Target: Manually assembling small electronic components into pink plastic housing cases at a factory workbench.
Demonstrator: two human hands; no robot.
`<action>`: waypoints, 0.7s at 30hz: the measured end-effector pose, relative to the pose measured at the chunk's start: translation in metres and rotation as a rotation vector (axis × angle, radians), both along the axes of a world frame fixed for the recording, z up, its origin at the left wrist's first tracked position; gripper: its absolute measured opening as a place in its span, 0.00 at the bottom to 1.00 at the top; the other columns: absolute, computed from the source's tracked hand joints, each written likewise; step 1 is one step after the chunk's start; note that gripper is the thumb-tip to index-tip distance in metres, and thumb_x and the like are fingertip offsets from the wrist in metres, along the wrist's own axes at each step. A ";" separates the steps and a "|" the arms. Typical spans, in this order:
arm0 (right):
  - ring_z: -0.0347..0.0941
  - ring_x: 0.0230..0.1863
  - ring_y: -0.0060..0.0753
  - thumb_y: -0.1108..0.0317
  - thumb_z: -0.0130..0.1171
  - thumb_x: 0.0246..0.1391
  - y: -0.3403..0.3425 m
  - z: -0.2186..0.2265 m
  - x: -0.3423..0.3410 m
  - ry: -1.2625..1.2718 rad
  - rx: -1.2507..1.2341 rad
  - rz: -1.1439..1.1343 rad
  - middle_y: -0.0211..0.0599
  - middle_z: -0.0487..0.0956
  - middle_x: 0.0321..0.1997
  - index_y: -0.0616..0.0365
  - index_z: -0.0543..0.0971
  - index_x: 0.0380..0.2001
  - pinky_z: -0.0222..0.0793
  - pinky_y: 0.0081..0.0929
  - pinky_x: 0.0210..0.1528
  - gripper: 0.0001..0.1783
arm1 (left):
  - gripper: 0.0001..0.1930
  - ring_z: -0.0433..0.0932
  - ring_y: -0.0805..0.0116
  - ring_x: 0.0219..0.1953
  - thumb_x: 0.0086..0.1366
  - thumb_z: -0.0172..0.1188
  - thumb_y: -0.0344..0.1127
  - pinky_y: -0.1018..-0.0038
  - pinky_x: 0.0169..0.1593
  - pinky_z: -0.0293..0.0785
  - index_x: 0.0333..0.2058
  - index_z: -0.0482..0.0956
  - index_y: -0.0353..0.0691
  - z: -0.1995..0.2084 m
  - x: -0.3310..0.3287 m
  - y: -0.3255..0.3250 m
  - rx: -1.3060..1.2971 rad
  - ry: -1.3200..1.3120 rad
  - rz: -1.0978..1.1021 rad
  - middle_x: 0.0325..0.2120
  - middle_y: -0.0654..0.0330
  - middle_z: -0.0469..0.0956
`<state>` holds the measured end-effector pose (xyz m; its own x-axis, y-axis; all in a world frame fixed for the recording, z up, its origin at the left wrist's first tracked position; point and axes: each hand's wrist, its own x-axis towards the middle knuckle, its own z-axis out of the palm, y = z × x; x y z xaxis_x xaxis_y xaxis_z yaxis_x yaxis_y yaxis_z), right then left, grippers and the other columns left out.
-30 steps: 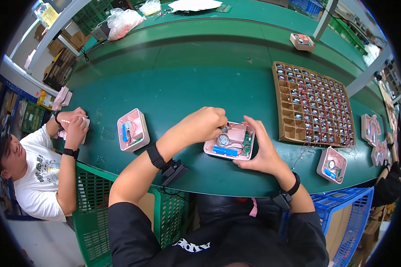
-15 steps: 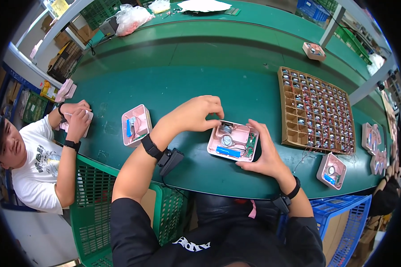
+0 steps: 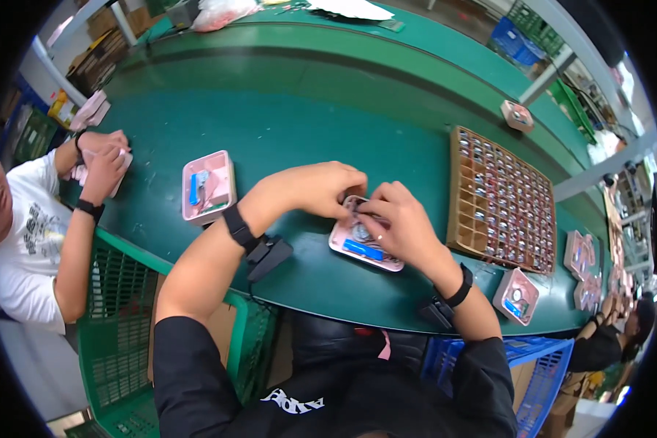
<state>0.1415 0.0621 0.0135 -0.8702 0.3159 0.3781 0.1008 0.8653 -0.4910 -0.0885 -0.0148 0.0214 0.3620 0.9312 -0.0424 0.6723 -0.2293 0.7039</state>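
Note:
A pink plastic casing [image 3: 377,264] lies on the green bench in front of me. It holds a blue cylindrical battery [image 3: 363,250] and a round metal part [image 3: 360,232], partly covered by fingers. My left hand [image 3: 333,188] reaches over the far left corner, thumb and fingers closed together. From the right, my right hand [image 3: 401,223] bends into the casing, its fingers pinched near the left ones. Whatever both hands grip at the far edge is hidden by the fingers. The green circuit board on the casing's right side is now covered by my right hand.
Another filled pink casing [image 3: 227,203] stands left, and one [image 3: 498,298] right. A cardboard divider tray [image 3: 456,186] of small round parts is at the right. Green [image 3: 117,321] and blue [image 3: 555,387] crates sit below the edge. A co-worker's hands [image 3: 104,164] work at far left.
My right hand has left the casing's right side and moved in over its far part, fingers now pinched beside my left hand. The view has shifted slightly.

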 end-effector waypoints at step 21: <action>0.76 0.30 0.46 0.74 0.69 0.47 0.000 -0.004 -0.010 -0.059 -0.026 0.020 0.41 0.76 0.26 0.62 0.77 0.22 0.72 0.42 0.32 0.09 | 0.25 0.79 0.45 0.50 0.54 0.76 0.34 0.58 0.51 0.76 0.46 0.73 0.34 -0.006 0.004 -0.002 -0.092 0.078 0.035 0.45 0.47 0.80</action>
<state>0.1316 0.0622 0.0097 -0.8970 0.3071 0.3180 0.1127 0.8544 -0.5072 -0.0841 -0.0166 0.0152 0.3213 0.9342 -0.1551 0.7324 -0.1414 0.6660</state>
